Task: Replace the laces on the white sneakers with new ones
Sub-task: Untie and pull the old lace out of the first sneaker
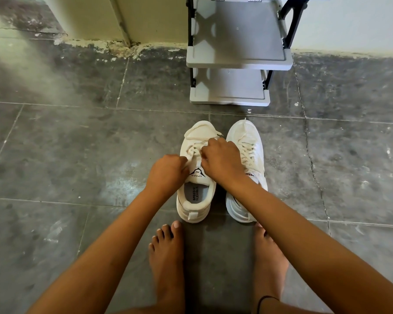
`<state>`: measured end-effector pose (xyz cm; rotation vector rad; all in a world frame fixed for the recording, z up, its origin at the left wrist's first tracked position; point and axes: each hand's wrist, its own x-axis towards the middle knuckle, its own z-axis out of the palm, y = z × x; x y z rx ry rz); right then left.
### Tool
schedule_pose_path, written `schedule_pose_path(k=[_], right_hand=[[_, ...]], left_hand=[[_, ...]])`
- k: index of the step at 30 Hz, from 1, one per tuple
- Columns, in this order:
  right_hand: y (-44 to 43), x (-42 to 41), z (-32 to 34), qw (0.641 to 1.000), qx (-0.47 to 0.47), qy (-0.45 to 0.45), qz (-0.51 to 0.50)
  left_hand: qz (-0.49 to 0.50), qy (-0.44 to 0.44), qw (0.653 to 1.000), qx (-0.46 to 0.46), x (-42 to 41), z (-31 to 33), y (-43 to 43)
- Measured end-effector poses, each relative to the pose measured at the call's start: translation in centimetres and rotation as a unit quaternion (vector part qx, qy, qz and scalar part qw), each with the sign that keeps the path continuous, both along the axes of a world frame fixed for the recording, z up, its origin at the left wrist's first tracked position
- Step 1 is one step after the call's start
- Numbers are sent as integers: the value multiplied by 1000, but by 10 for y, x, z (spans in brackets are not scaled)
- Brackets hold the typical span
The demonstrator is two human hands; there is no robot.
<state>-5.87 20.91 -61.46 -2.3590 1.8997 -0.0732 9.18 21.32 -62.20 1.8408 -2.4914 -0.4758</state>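
Left hand (168, 169) and right hand (221, 158) both pinch the lace (193, 151) of 1 sneaker (197, 191) lying directly beneath them, toe pointing away, equally near both.

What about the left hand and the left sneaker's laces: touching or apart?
Touching. The head view shows the left hand curled at the laces of the left sneaker; a white strand runs straight into its grip, with no gap.

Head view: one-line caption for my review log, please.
Left hand and right hand hold the laces of one white sneaker; the other sneaker stands beside it, before a grey shoe rack.
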Motion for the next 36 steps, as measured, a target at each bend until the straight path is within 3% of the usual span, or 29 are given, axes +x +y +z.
schedule_pose_path(k=[2, 3, 5, 6, 7, 8, 11, 13, 18, 20, 21, 23, 25, 27, 28, 30, 33, 36], right_hand=[[-2, 0, 2, 996, 25, -84, -31], [-5, 1, 6, 975, 56, -203, -77], [-8, 5, 19, 848, 135, -487, -158], [-9, 6, 23, 803, 131, -556, -169], [-9, 7, 26, 806, 120, -557, -162], [-9, 6, 25, 836, 112, -517, -144], [-6, -3, 10, 963, 95, -239, -79], [0, -9, 0, 990, 83, -104, -43], [0, -2, -3, 998, 10, -55, -28], [-2, 1, -1, 999, 18, -27, -13], [-3, 1, 1, 998, 27, -54, -13], [-5, 0, 11, 967, 52, -243, -51], [-7, 4, 27, 884, 55, -457, -78], [-11, 6, 39, 845, 31, -529, -77], [-13, 7, 40, 844, 29, -530, -78], [-14, 1, 35, 883, 43, -460, -87], [-8, -11, 12, 962, 133, -230, -62], [-1, -9, 1, 978, 129, -156, -55]], left_hand=[[-4, -10, 1000, -2, -2, 0, 1], [-7, -19, 1000, -1, -3, 0, 1], [-12, -34, 999, 3, -4, 0, 0], [-14, -37, 999, 6, -5, 0, -1], [-13, -36, 999, 9, -5, 0, -1], [-11, -34, 999, 11, -5, 0, -1], [9, -11, 1000, -2, -6, 0, 1], [20, 30, 999, -22, -6, -1, 2], [5, 72, 997, -31, -6, -5, 2], [6, 67, 997, -29, -7, -6, 2], [5, 58, 998, -29, -7, -6, 3], [0, 33, 999, -31, -9, -8, 3], [2, 31, 999, -27, -10, -10, 2], [-2, 34, 999, -30, -12, -11, 2], [-4, 32, 999, -32, -12, -11, 2], [0, 38, 999, -30, -10, -11, 2], [13, 53, 998, -16, -5, -11, 1], [11, 50, 999, -7, -7, -11, -1]])
